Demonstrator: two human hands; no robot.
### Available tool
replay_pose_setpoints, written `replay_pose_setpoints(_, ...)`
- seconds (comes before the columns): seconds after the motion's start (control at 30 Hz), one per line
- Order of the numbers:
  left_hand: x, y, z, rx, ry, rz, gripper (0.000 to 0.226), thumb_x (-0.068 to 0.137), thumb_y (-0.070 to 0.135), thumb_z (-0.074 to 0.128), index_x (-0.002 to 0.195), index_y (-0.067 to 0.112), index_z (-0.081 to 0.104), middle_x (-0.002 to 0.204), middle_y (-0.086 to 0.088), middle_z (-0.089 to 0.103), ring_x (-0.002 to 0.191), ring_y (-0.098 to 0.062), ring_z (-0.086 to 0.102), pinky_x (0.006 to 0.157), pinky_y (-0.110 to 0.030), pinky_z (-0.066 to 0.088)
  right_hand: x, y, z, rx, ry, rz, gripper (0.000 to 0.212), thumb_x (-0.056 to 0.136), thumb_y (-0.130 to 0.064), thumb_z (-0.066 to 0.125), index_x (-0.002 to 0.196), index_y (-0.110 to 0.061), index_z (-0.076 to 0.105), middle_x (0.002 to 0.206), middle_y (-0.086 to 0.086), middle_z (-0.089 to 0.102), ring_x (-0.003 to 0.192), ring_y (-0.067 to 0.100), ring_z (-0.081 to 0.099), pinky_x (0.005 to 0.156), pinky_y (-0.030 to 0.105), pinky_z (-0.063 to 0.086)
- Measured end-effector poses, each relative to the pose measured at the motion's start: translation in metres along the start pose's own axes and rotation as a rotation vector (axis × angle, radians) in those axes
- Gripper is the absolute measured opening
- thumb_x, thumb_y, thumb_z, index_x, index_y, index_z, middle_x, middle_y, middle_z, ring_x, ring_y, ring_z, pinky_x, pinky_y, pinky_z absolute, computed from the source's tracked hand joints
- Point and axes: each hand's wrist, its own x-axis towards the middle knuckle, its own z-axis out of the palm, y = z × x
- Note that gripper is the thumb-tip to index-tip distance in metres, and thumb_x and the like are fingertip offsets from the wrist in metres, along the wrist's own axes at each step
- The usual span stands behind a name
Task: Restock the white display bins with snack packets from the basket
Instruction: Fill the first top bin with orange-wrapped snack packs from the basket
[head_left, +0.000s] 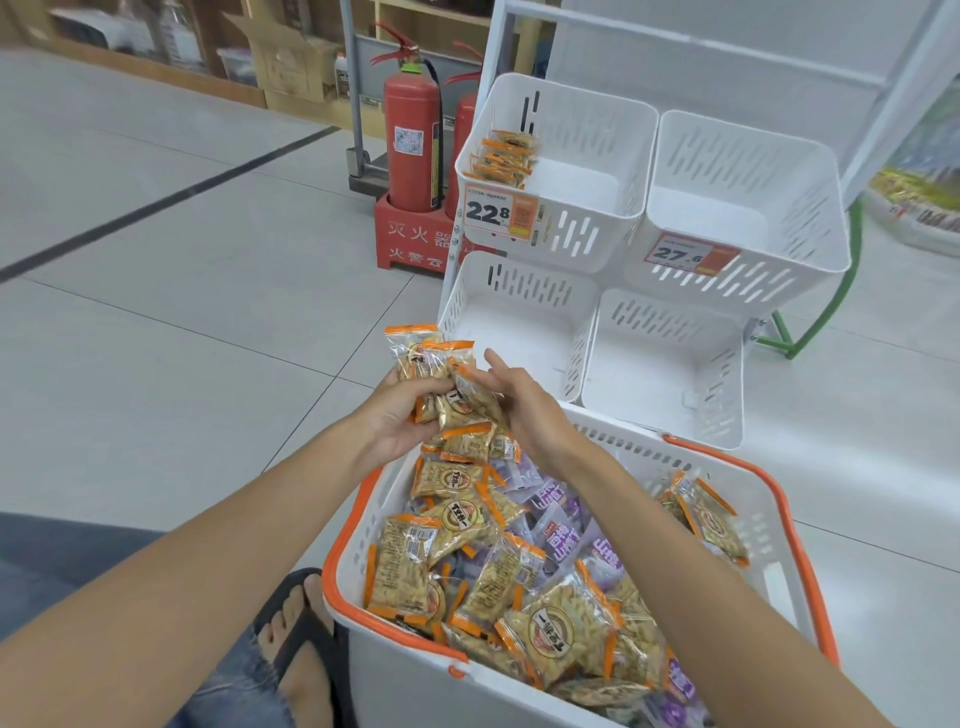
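The left hand (400, 415) is gripping a bunch of orange-edged snack packets (439, 379), fingers curled round its lower half, just above the far left corner of the basket (343, 545). The right hand (524, 410) is lying against the bunch's right side with its fingers fairly straight. As far as the view shows, it is steadying rather than gripping.

The packets are looking light, crinkly and slick: thin film over loose snack pieces that are probably brittle. A hard squeeze is likely to crush them, while a slack one is likely to let packets slide out at the bottom, where a few are hanging low. The safest hold seems to be round the bunch's middle, with the other hand pressing its side or cupping underneath.

More orange packets and some purple packets (561, 540) are filling the basket up to its rim.

The upper left bin (587, 228) is holding a few packets (506, 153) in its far left corner. The upper right bin (810, 208), lower left bin (519, 322) and lower right bin (670, 374) are showing white floors. The lower left bin's front rim is sitting just beyond the hands. The way to the upper left bin is running up over that bin's front rim, and it looks open. Fire extinguishers (413, 140) are standing left of the bins, apart from that path.
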Motion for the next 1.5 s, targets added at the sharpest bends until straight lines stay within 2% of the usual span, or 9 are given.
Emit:
replay_pose_setpoints(0.2,-0.001,0.006,0.01,-0.079,-0.029,0.029,0.061,0.08,-0.012,0.067,0.134,0.008,0.049,0.105,-0.013,0.071,0.087,-0.024,0.072,0.069,-0.038,0.062,0.001,0.012,-0.012,-0.21,0.133,-0.042,0.075,0.089,-0.015,0.069,0.151,-0.023,0.028,0.133,0.001,0.055,0.118,0.014,0.055,0.091,0.028,0.049)
replay_pose_setpoints(0.43,-0.001,0.015,0.018,-0.076,-0.098,0.056,0.062,0.079,-0.015,0.066,0.134,0.006,0.047,0.12,-0.019,0.066,0.108,-0.03,0.067,0.081,-0.043,0.059,0.001,0.021,-0.015,-0.094,0.234,-0.041,0.032,0.09,-0.001,0.064,0.122,-0.001,0.061,0.077,0.003,0.065,0.061,0.002,0.063,0.054,0.017,0.049)
replay_pose_setpoints(0.63,-0.001,0.008,0.016,-0.03,-0.09,0.067,0.05,0.079,-0.018,0.065,0.12,0.008,0.053,0.109,-0.018,0.069,0.1,-0.029,0.069,0.073,-0.041,0.062,0.001,0.015,-0.027,0.143,0.063,0.071,0.032,0.091,-0.012,0.064,0.123,-0.013,0.063,0.105,0.005,0.073,0.098,0.02,0.069,0.089,0.029,0.054)
replay_pose_setpoints(0.8,-0.007,0.014,0.019,-0.092,-0.204,-0.001,0.033,0.083,-0.012,0.062,0.11,0.007,0.06,0.108,-0.017,0.072,0.093,-0.028,0.072,0.07,-0.041,0.062,0.005,0.004,-0.03,0.208,0.307,0.018,0.021,0.08,-0.003,0.074,0.1,-0.001,0.068,0.083,0.009,0.074,0.071,0.017,0.069,0.068,0.023,0.056)
replay_pose_setpoints(0.93,-0.003,0.02,0.01,-0.17,-0.212,-0.035,0.061,0.072,-0.02,0.06,0.126,0.008,0.051,0.126,-0.029,0.06,0.103,-0.041,0.067,0.073,-0.045,0.061,0.008,-0.019,-0.056,0.282,0.444,-0.042,0.027,0.083,0.002,0.069,0.11,0.001,0.066,0.088,0.012,0.07,0.069,0.015,0.066,0.069,0.024,0.055)
replay_pose_setpoints(1.1,-0.005,0.029,0.011,-0.073,-0.179,0.025,0.034,0.089,-0.015,0.05,0.113,0.01,0.051,0.094,-0.013,0.074,0.084,-0.029,0.074,0.077,-0.05,0.06,0.0,-0.029,-0.08,-0.078,0.289,-0.101,0.037,0.088,0.003,0.064,0.122,-0.01,0.064,0.086,0.001,0.065,0.074,0.013,0.06,0.07,0.023,0.045)
replay_pose_setpoints(1.2,-0.007,0.022,0.021,0.103,-0.23,0.004,0.034,0.086,0.0,0.065,0.116,0.014,0.055,0.109,-0.009,0.068,0.091,-0.024,0.069,0.084,-0.052,0.057,0.001,-0.031,-0.057,-0.3,0.278,-0.179,0.045,0.089,0.0,0.065,0.132,-0.01,0.056,0.085,-0.001,0.065,0.074,0.005,0.06,0.067,0.017,0.05)
replay_pose_setpoints(1.37,-0.006,0.025,0.039,0.157,-0.236,0.059,0.04,0.086,-0.001,0.067,0.12,0.015,0.054,0.1,-0.007,0.073,0.082,-0.019,0.073,0.066,-0.034,0.061,0.01,-0.031,-0.048,-0.166,0.257,-0.045,0.036,0.094,-0.033,0.061,0.125,-0.015,0.06,0.119,0.001,0.063,0.108,0.016,0.058,0.093,0.036,0.051)
replay_pose_setpoints(1.5,-0.005,0.045,0.056,0.475,-0.355,0.05,0.05,0.084,0.011,0.075,0.128,0.014,0.051,0.117,-0.012,0.07,0.103,-0.027,0.069,0.075,-0.041,0.061,0.015,-0.049,-0.058,-0.241,0.27,-0.15,0.021,0.099,-0.02,0.054,0.096,-0.001,0.063,0.081,0.019,0.061,0.076,0.019,0.055,0.083,0.041,0.055)
